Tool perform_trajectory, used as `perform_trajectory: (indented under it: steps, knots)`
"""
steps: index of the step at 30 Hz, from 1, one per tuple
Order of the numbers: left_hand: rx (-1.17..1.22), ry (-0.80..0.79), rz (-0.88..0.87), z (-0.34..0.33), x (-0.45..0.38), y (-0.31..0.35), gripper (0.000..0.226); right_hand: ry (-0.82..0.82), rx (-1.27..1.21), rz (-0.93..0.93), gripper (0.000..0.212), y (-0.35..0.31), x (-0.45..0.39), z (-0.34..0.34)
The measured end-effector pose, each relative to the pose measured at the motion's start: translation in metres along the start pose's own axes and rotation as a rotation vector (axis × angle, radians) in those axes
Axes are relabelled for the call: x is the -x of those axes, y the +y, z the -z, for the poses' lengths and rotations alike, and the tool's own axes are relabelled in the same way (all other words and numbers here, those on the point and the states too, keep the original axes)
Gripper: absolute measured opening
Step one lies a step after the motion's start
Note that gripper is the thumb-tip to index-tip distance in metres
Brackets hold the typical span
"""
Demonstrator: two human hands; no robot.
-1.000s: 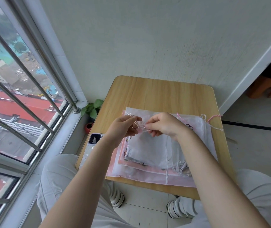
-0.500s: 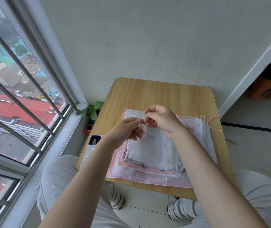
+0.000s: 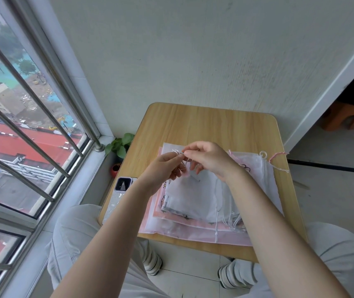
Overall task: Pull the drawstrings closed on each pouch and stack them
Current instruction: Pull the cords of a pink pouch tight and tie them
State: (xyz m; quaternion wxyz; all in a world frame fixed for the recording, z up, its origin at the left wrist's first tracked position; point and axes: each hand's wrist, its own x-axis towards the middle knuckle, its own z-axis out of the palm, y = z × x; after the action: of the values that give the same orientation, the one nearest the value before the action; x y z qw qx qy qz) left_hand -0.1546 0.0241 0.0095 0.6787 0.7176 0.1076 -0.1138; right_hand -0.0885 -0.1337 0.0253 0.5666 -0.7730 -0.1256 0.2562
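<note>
- Left hand and right hand meet fingertip to fingertip above the pile; each pinches the thin white drawstring between them.
- The drawstring runs down to a sheer white pouch, which lies directly below and toward the person, its long axis running away from them.
- Pulling the hands apart sideways would likely cinch it.
- More pouches lie flat on the table.
- A phone lies at the left edge, a plant beyond; neither blocks.

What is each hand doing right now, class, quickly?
Left hand: pinching the white drawstring.
Right hand: pinching the same drawstring, above the sheer pouch.
</note>
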Motion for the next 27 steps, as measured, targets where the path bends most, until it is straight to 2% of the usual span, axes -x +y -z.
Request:
perform_trajectory:
  steps: [3, 7, 12, 15, 19, 23, 27]
  knots:
    - [0.003, 0.005, 0.006, 0.000, 0.000, 0.000, 0.029, 0.054, 0.051, 0.017, 0.010, 0.001, -0.001, 0.002]
    - [-0.011, 0.030, 0.025, 0.000, -0.001, -0.002, 0.028, 0.049, 0.079, -0.015, 0.012, 0.001, -0.001, 0.009]
    - [-0.033, -0.064, 0.105, -0.005, -0.001, -0.004, 0.031, 0.121, 0.036, 0.025, 0.005, -0.003, -0.007, 0.003]
    - [0.028, -0.092, 0.138, -0.008, -0.001, -0.007, 0.034, 0.130, -0.053, 0.053, 0.008, -0.005, -0.009, -0.004]
    - [0.159, -0.033, 0.145, -0.005, -0.003, -0.012, 0.033, 0.145, -0.166, 0.051, 0.012, -0.006, -0.008, -0.005]
    - [0.230, 0.100, 0.068, 0.002, -0.008, -0.020, 0.025, 0.061, -0.221, -0.020, 0.009, -0.004, 0.000, 0.005]
    - [0.379, 0.118, 0.022, 0.005, -0.011, -0.020, 0.021, -0.057, -0.178, -0.096, 0.007, -0.002, 0.007, 0.010]
